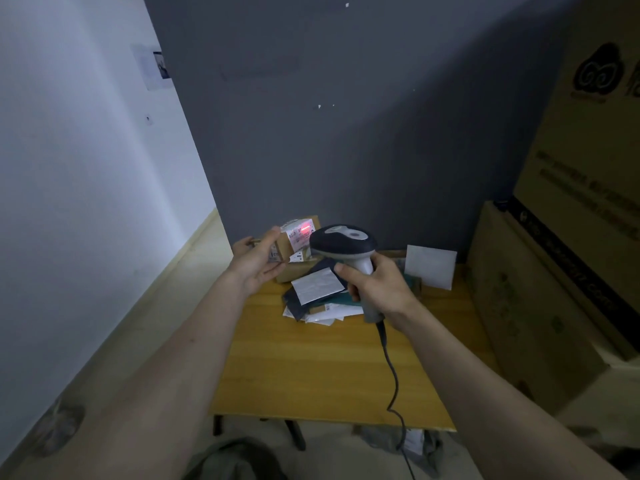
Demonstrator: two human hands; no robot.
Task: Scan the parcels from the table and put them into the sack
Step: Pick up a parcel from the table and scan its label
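We've got the small cardboard parcel (pixel 289 245) lifted off the table (pixel 311 368), up over its far left corner; left hand (pixel 258 263) grips it w/ thumb on the top edge and fingers curled behind. Right hand (pixel 375 284) is wrapped round the scanner (pixel 343 244) handle, head aimed at the parcel's white label, red beam landing near the label's top edge. Risk as we see it: beam clips the barcode only partly, so no read, and an unscanned parcel goes in the sack. The grip looks light too; a tilt could drop the box onto the pile of parcels (pixel 318 296) mid-table toward the far edge. The cable (pixel 393 372) trails over the near edge, could snag. We think the sack (pixel 232 460) is the dark fabric below that edge; can't be sure.
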